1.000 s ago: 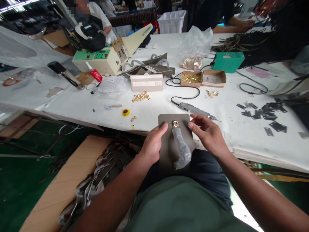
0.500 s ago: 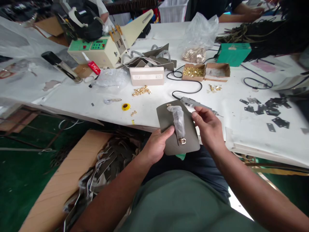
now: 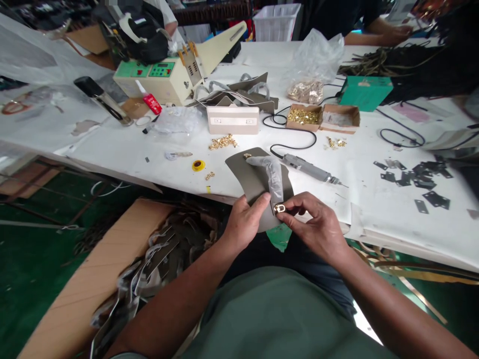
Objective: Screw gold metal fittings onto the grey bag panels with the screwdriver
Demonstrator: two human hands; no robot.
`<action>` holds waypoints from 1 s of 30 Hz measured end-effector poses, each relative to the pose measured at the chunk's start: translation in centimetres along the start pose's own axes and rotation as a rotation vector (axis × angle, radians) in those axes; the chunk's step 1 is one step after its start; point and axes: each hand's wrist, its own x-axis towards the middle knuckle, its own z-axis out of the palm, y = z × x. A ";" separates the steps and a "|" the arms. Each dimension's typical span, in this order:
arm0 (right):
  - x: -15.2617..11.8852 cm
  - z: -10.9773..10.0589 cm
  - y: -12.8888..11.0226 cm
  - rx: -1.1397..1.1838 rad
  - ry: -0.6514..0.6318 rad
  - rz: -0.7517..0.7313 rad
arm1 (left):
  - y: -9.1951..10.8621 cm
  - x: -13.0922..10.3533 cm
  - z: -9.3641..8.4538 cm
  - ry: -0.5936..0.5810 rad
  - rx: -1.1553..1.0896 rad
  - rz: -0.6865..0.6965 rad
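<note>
My left hand [image 3: 245,219] grips a grey-brown leather bag panel [image 3: 250,177] by its near left side, thumb on top. A handle wrapped in clear plastic [image 3: 275,174] arches across the panel, with a gold fitting [image 3: 247,156] at its far end. At its near end is a gold buckle [image 3: 279,208], pinched between the thumb and fingers of my right hand [image 3: 312,219]. Beyond the panel, an electric screwdriver [image 3: 310,168] lies on the table. A green piece [image 3: 279,236] shows below the panel's near edge.
Gold fittings [image 3: 223,142] lie in a pile behind a beige bag panel's near side. Further back stand small cardboard boxes [image 3: 303,115], a green box [image 3: 366,93] and a cream machine [image 3: 160,82]. Dark metal plates [image 3: 415,174] are scattered right. A carton [image 3: 93,269] of bag parts stands left.
My right hand has moved from the panel's right edge to the near gold buckle and closed on it. The panel has turned and tilted, and its handle now bows upward.
</note>
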 end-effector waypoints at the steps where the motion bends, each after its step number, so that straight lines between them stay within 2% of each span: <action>1: 0.1 -0.3 -0.1 0.027 -0.031 0.008 | 0.2 -0.1 -0.1 -0.023 0.020 -0.017; 5: 0.7 -1.5 -0.5 0.044 -0.191 -0.015 | 0.7 -0.2 -0.5 -0.097 0.044 -0.051; 8: 0.9 -1.7 -0.8 0.038 -0.219 -0.009 | 0.8 -0.2 -0.4 -0.074 0.025 -0.058; 10: 0.6 -1.1 -1.0 0.053 -0.143 0.015 | 0.7 -0.3 -0.1 -0.038 0.017 -0.040; 15: -0.6 1.6 -1.7 0.047 0.152 0.061 | 0.4 -0.4 0.8 0.062 0.066 0.076; 17: -0.8 2.3 -1.7 0.033 0.210 0.057 | 0.3 -0.5 0.9 0.097 0.089 0.096; 19: -0.7 2.5 -1.5 0.025 0.214 0.052 | 0.1 -0.5 0.9 0.117 0.104 0.087; 24: -0.2 1.3 -0.2 0.056 0.082 -0.039 | 0.0 -0.3 0.3 0.110 0.087 0.016; 30: 1.6 -1.2 0.6 0.031 -0.235 -0.199 | 0.2 -0.3 -0.1 -0.017 -0.036 -0.129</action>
